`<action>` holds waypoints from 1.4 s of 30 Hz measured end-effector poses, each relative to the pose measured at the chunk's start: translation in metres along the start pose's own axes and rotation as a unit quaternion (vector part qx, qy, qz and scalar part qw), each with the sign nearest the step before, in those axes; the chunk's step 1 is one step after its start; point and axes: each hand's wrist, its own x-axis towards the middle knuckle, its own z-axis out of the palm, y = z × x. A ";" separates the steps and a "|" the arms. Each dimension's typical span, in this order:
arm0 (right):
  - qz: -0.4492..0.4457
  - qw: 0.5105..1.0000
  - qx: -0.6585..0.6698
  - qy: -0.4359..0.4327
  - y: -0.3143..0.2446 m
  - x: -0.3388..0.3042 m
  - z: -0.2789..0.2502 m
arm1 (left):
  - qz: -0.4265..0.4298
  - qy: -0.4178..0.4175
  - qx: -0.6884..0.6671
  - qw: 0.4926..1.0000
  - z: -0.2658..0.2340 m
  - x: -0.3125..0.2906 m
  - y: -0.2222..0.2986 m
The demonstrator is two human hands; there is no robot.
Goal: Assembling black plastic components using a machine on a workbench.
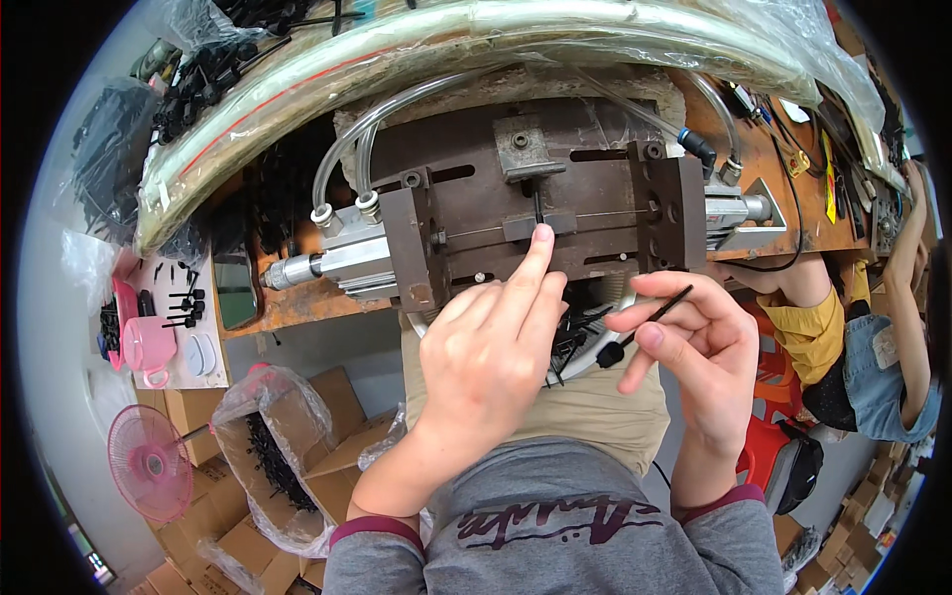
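My left hand (486, 342) reaches over a brown metal fixture (451, 134), its index finger stretched out. That fingertip touches a small grey block (518, 229) at the fixture's middle, at the lower end of a thin black rod (538, 198). The rod stands below a bolted metal bracket (521, 149); the fingertip hides part of the block. In front of the fixture, on the right, my right hand (709, 342) pinches a slim black plastic stick with a thicker end (671, 304) between thumb and fingers. Several similar black pieces (573, 337) lie between my hands, partly covered.
Air cylinders (357, 260) with clear hoses (342, 124) flank the fixture. Behind it arches a long plastic-wrapped bundle (476, 28). At left are a pink cup (149, 347), a pink fan (149, 463) and a bag-lined box of black parts (268, 461). Another person (878, 367) sits at right.
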 end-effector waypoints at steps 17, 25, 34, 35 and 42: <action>0.022 0.997 0.077 0.003 0.015 0.006 -0.003 | -0.030 -0.021 -0.028 0.999 -0.007 0.006 0.000; 0.054 0.987 0.147 -0.031 0.016 0.012 0.010 | 0.074 -0.018 -0.273 0.959 -0.029 -0.010 0.015; -0.304 0.915 -0.250 0.085 -0.044 0.063 0.028 | 0.018 0.031 -0.168 0.985 -0.036 -0.006 0.003; -0.372 0.881 -0.280 0.086 -0.052 0.082 0.027 | -0.013 0.011 -0.165 0.986 -0.034 -0.011 0.002; -0.514 0.652 -0.556 0.044 -0.112 0.174 0.075 | 0.004 -0.013 -0.051 0.999 -0.011 -0.002 -0.003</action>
